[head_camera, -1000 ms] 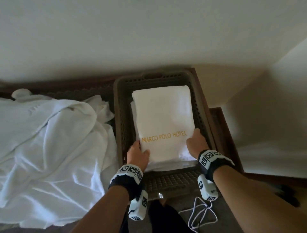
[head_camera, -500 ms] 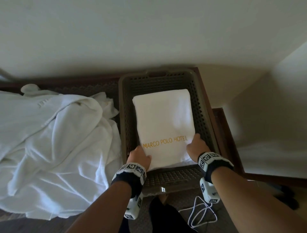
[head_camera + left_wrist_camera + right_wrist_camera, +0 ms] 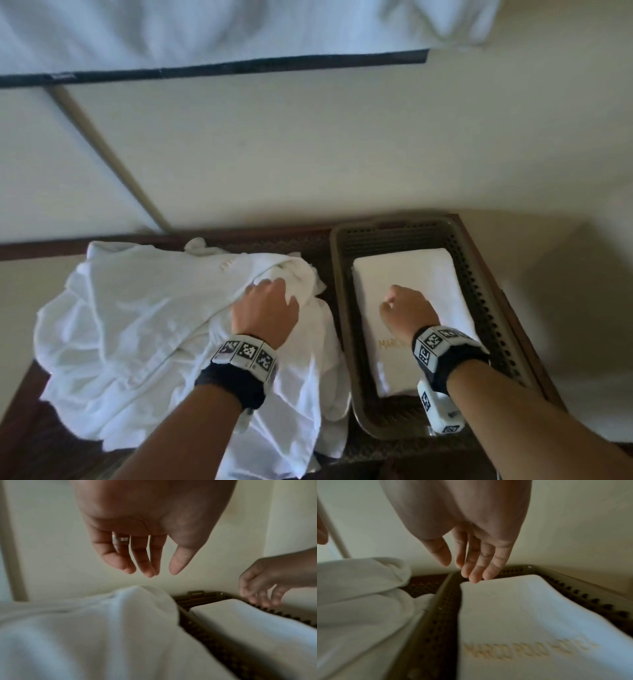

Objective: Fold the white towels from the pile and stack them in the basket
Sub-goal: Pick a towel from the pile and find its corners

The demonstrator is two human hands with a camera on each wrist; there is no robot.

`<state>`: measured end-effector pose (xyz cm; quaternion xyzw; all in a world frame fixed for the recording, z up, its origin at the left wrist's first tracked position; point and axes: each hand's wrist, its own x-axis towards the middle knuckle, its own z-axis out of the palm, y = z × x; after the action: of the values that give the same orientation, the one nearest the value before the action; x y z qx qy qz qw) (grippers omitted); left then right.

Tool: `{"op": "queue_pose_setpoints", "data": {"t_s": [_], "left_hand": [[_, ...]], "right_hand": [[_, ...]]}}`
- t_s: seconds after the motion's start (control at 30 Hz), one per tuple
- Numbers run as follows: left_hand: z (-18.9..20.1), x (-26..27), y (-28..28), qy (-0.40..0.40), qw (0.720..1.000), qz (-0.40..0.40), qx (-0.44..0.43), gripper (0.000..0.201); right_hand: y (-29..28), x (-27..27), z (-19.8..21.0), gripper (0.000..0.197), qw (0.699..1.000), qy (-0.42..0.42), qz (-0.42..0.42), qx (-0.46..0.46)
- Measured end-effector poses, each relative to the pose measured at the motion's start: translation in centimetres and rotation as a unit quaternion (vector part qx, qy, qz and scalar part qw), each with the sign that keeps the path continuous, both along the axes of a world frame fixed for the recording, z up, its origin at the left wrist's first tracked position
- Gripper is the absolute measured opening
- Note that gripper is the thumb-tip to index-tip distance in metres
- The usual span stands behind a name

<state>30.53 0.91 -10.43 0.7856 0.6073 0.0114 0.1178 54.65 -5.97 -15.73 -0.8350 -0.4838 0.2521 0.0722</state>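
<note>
1. Lying flat in the basket, a folded white towel forms a neat rectangle with rounded corners, its soft terry surface stitched with gold lettering near the front edge.
2. The basket is a rectangular tub of brownish-grey plastic, its walls perforated with rows of small holes and a handle slot cut in the far rim; it stands at the right end of a dark wooden table whose top shows a woven pattern.
3. The pile of white towels sprawls crumpled just left of the basket, in soft ridges and folds, one edge draping over the table's front.
4. The left hand hangs over the right part of the pile; the left wrist view shows its fingers relaxed and pointing down, clear of the cloth, grasping nothing. A plain metal ring sits on one finger.
5. The right hand hangs above the folded towel; the right wrist view shows loosely extended fingers empty, above the towel's far corner.
6. Both wrists carry black bands with white blocks of black-and-white square markers.
</note>
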Motion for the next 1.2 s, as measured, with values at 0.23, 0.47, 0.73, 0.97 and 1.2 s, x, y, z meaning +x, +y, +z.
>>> {"op": "queue_pose_setpoints", "data": {"t_s": [0.23, 0.47, 0.73, 0.97, 1.2], "left_hand": [[-1.1, -12.9, 6.4, 0.202, 0.977, -0.057, -0.028, 0.048], [3.4, -15.6, 6.7, -0.035, 0.994, -0.094, -0.034, 0.011], [19.1, -18.9, 1.9, -0.207, 0.951, -0.228, 0.022, 0.032], [28.2, -28.4, -3.7, -0.275, 0.928, -0.143, 0.205, 0.028], [28.1, -39.4, -6.4, -0.109, 0.956, 0.12, 0.246, 0.021]], "right_hand": [[3.6, -14.4, 2.3, 0.017, 0.999, 0.009, 0.042, 0.031], [4.0, -20.2, 5.8, 0.054, 0.991, -0.076, 0.058, 0.092], [4.7, -24.2, 12.9, 0.032, 0.968, -0.132, 0.154, 0.15], [-0.4, -23.9, 16.2, 0.007, 0.977, -0.05, 0.024, 0.205], [-4.5, -25.7, 19.8, 0.016, 0.969, -0.018, -0.046, 0.243]]}}
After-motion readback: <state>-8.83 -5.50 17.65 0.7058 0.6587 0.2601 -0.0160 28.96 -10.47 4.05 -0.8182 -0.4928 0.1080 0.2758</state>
